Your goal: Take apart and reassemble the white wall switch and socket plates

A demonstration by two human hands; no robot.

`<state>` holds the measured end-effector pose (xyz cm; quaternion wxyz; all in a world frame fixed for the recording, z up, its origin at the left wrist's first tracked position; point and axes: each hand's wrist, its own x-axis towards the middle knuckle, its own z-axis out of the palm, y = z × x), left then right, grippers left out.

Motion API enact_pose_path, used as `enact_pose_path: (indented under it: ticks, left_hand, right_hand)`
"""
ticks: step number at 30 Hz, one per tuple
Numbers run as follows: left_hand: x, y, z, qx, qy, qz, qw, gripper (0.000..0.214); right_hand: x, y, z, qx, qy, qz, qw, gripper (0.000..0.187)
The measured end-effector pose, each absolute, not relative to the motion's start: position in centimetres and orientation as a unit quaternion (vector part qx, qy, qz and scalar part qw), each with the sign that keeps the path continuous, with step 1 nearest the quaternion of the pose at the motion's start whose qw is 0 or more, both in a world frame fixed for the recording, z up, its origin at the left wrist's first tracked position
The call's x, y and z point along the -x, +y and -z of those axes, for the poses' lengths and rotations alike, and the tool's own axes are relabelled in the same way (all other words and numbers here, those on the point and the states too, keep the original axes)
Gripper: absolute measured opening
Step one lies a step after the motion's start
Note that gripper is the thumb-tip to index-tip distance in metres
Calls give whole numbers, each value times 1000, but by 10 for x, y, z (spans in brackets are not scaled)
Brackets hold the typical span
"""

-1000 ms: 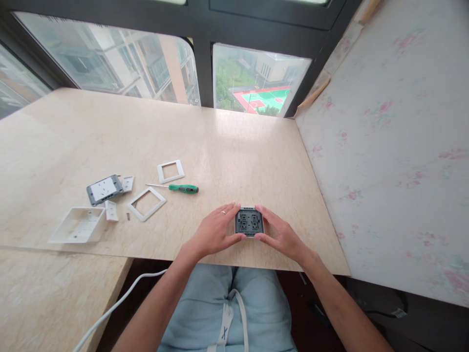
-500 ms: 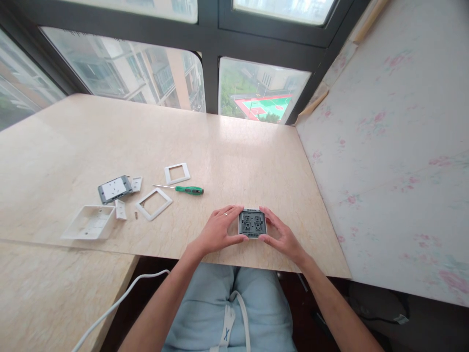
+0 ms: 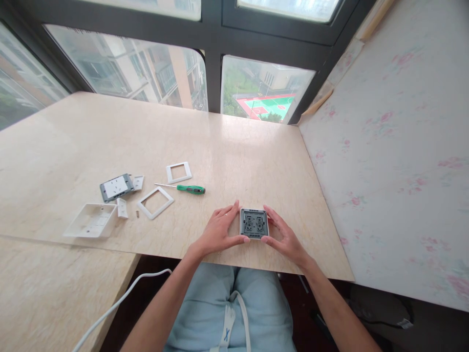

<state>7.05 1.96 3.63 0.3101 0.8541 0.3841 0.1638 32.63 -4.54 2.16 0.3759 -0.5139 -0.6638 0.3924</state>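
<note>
A square grey switch module (image 3: 254, 223) lies on the beige marble table (image 3: 234, 146) near its front edge, dark inner parts facing up. My left hand (image 3: 219, 231) grips its left side, thumb at the lower left corner and fingers along the edge. My right hand (image 3: 285, 234) holds its right side the same way. Both hands rest on the table top.
To the left lie a green-handled screwdriver (image 3: 183, 188), two white frames (image 3: 179, 172) (image 3: 155, 202), a grey socket module (image 3: 116, 187), small white pieces (image 3: 122, 208) and a white back box (image 3: 91, 220). A wall (image 3: 395, 146) stands right, windows behind. A white cable (image 3: 120, 300) hangs below.
The view has shifted slightly. My hands still hold the grey module in the same spot, with the fingers drawn in a little closer to it.
</note>
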Motion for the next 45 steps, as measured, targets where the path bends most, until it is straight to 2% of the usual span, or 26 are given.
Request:
enact_pose_path:
  ticks: [7, 12, 16, 21, 26, 29, 34, 36, 40, 45]
  left_hand:
    - [-69, 20, -38, -843, 383, -179, 333, 109]
    - [-66, 18, -33, -823, 374, -235, 357, 108]
    - [-63, 14, -28, -783, 383, -299, 389, 94]
    - [-66, 13, -25, -735, 395, -366, 412, 66]
    - [-70, 14, -18, -684, 376, -432, 452, 43]
    - [-71, 13, -7, -650, 370, -460, 478, 44]
    - [-77, 17, 10, -638, 368, -454, 502, 37]
    - [-81, 22, 11, -639, 384, -423, 515, 33]
    - [-85, 29, 5, -643, 407, -393, 516, 28]
    - [-86, 30, -2, -645, 421, -377, 515, 28]
  right_hand:
    - [-328, -44, -24, 504, -643, -423, 392, 83]
    - [-330, -40, -26, 490, -578, -460, 463, 64]
    - [-320, -24, -42, 525, -556, -416, 493, 43]
    - [-267, 14, -80, 507, -641, -313, 484, 25]
    - [-165, 54, -109, 384, -777, -319, 383, 17]
    - [-99, 75, -109, 334, -852, -315, 251, 19]
    - [-15, 95, -94, 310, -929, -199, 40, 17]
    - [6, 98, -89, 313, -932, -181, -15, 15]
    - [23, 100, -79, 336, -924, -179, -33, 13]
    - [24, 100, -70, 346, -917, -197, -5, 11]
